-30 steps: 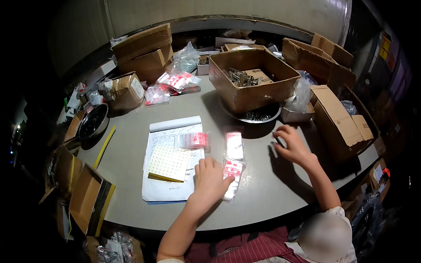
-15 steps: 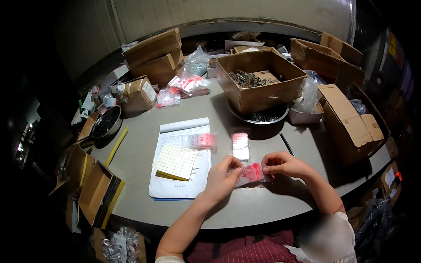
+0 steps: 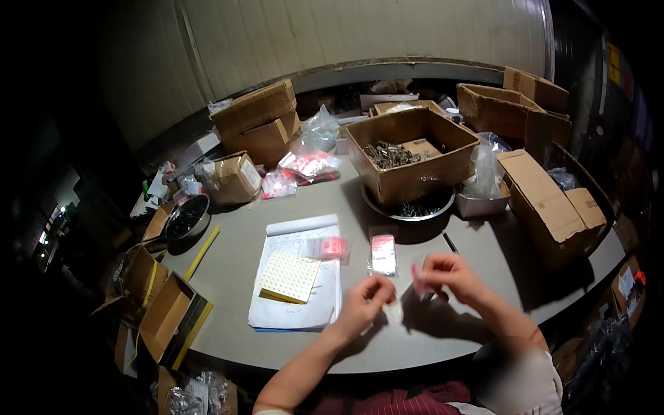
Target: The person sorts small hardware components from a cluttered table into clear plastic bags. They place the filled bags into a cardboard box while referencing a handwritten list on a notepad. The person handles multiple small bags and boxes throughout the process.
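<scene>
My right hand (image 3: 449, 277) is closed on a small plastic bag with red print (image 3: 419, 278), raised a little over the table and partly hidden by the fingers. To its left, the fingers of my left hand (image 3: 366, 304) are pinched together. A faint clear film shows beside those fingertips, too blurred to name. Just beyond my hands lies a flat stack of clear bags with red and white (image 3: 383, 254). Left of that, another red-printed bag (image 3: 332, 247) rests on a paper pad (image 3: 294, 318), partly next to a sheet of small pale labels (image 3: 290, 274).
A cardboard box of metal parts (image 3: 373, 180) sits on a steel bowl of dark small parts (image 3: 408, 216). A black pen (image 3: 450, 242) lies right of the bag stack. Open cartons (image 3: 546, 187) line the right side; a pan (image 3: 187, 220) and a yellow strip (image 3: 202, 252) are left.
My hands have drawn apart; the red-printed bag both held is now in my right hand alone, turned and crumpled. The whole view has shifted, with the table lower in the picture.
</scene>
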`<state>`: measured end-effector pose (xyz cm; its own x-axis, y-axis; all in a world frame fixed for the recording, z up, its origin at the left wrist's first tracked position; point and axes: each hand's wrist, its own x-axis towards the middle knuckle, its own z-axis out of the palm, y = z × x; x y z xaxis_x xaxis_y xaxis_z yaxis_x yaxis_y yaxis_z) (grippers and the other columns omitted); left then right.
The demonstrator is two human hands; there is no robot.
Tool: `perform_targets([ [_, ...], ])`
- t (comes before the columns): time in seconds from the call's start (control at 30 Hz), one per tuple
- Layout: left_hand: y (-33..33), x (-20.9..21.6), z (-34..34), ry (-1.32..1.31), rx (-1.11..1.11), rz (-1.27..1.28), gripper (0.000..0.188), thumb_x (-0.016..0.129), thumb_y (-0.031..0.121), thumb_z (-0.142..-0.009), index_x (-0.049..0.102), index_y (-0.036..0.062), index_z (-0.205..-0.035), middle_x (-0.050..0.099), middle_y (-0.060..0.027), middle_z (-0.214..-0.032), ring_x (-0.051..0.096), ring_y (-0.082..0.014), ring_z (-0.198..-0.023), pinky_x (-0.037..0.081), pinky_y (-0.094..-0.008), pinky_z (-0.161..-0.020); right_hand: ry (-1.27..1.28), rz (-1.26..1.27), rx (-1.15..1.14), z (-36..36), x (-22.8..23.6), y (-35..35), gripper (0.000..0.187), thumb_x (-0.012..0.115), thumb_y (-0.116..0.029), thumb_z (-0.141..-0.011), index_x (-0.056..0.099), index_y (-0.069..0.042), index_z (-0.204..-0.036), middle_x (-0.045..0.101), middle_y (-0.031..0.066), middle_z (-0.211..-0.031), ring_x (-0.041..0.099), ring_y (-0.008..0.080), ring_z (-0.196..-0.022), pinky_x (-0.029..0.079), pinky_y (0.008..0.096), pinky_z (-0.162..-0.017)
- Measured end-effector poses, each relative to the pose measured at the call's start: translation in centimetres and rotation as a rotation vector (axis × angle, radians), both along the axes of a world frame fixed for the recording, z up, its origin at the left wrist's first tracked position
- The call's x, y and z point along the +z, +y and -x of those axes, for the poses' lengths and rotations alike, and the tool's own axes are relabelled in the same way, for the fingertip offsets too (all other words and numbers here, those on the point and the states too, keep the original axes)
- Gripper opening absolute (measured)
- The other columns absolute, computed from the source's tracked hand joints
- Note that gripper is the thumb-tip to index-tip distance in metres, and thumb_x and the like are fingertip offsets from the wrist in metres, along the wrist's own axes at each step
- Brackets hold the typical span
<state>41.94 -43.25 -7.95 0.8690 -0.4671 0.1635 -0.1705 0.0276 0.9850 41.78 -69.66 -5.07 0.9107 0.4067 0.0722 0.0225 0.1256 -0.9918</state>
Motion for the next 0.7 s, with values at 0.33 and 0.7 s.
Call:
perform_targets([
  [0.33,-0.5,-0.7,0.7,0.025,-0.122,-0.021,0.036,0.054,0.029,-0.113,0.071,0.0004,-0.101,0.072,-0.0043,-0.091,0.066,-0.0083,-0.079,0.055,-0.0245,-0.069,0.118,0.083,0.151,0.8,-0.7,2.0,0.02,0.071,-0.023,-0.103,0.07,-0.004,-0.099,0.071,0.0018,-0.085,0.063,0.008,-0.069,0.049,0.0235,-0.06],
  [0.7,-1.5,-0.6,1.5,-0.115,-0.205,-0.033,0.04,0.054,0.038,-0.111,0.071,0.0023,-0.1,0.07,-0.0057,-0.081,0.064,-0.0113,-0.074,0.051,-0.0292,-0.068,-0.077,0.313,0.07,2.3,-2.1,1.7,0.014,0.076,-0.012,-0.093,0.07,-0.001,-0.088,0.069,0.0024,-0.075,0.062,0.0076,-0.061,0.044,0.0236,-0.053],
])
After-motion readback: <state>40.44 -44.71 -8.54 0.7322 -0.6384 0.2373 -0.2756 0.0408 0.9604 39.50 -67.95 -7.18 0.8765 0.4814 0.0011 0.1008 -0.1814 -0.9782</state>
